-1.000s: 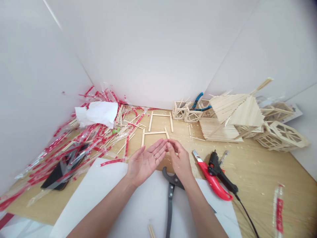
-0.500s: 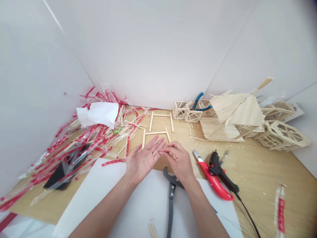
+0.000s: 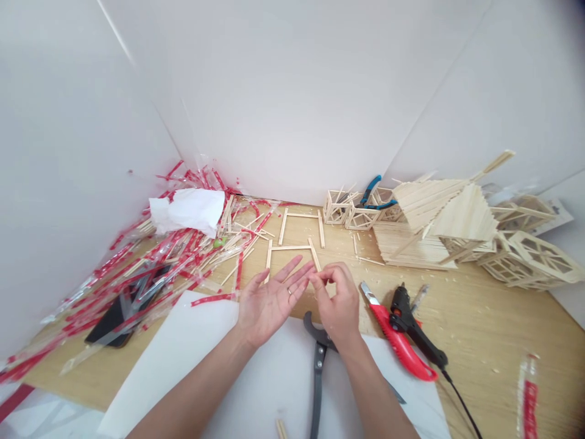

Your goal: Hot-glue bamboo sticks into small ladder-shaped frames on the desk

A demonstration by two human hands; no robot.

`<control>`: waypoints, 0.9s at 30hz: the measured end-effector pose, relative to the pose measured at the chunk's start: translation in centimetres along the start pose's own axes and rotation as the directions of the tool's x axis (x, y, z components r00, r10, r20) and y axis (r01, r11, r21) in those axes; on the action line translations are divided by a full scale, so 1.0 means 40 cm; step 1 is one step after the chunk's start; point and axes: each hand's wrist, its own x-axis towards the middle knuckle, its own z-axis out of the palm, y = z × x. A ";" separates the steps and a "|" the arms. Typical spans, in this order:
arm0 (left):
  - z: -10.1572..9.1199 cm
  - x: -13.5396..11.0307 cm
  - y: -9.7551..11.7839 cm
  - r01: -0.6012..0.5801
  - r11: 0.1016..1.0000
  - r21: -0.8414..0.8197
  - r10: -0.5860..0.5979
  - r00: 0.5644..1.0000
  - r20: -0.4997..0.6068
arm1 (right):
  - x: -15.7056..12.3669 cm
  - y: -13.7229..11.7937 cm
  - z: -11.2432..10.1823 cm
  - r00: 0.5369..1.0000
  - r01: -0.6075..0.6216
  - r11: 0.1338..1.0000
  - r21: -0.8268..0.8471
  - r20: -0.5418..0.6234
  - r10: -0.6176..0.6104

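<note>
My left hand (image 3: 269, 302) is held palm up over the desk with its fingers stretched out and spread, nothing lying in it; a ring shows on one finger. My right hand (image 3: 337, 302) is beside it, fingers curled into a pinch at the tips of the left fingers; what the pinch holds, if anything, is too small to make out. Under both wrists lie black metal shears (image 3: 317, 360) on a white sheet (image 3: 192, 353). Just beyond the fingertips lie two U-shaped frames of glued wooden sticks (image 3: 292, 247).
A red utility knife (image 3: 395, 341) and a black glue gun (image 3: 414, 326) with its cord lie right of my hand. Stick-built cubes (image 3: 347, 210), blue pliers (image 3: 372, 192), a stick roof model (image 3: 445, 210) and lattice frames (image 3: 530, 256) line the back right. Red-and-clear wrappers (image 3: 150, 268), crumpled tissue (image 3: 187, 210) and a phone (image 3: 112, 317) crowd the left.
My right hand has gone from resting against the left fingertips to curling into a tighter pinch there. The left fingers have spread wider. The view has shifted slightly.
</note>
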 end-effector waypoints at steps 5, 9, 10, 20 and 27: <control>-0.002 -0.004 0.017 -0.038 0.999 0.005 0.038 0.999 0.015 | 0.027 0.010 -0.062 0.931 -0.247 0.943 0.223 -0.215 0.295; -0.004 -0.006 0.022 -0.062 0.998 0.020 0.061 0.998 0.018 | 0.028 0.020 -0.072 0.917 -0.382 0.878 0.290 0.003 0.398; -0.002 -0.006 0.020 -0.064 0.998 0.026 0.063 0.998 0.013 | 0.024 0.017 -0.065 0.914 -0.406 0.879 0.249 0.114 0.389; -0.005 -0.001 0.001 -0.074 0.990 0.118 0.077 0.997 -0.025 | -0.018 -0.007 0.012 0.930 0.067 0.965 -0.255 0.366 0.032; -0.006 -0.005 -0.008 -0.055 0.983 0.173 0.046 0.997 0.056 | -0.025 -0.019 0.010 0.954 0.036 0.954 -0.298 0.293 0.055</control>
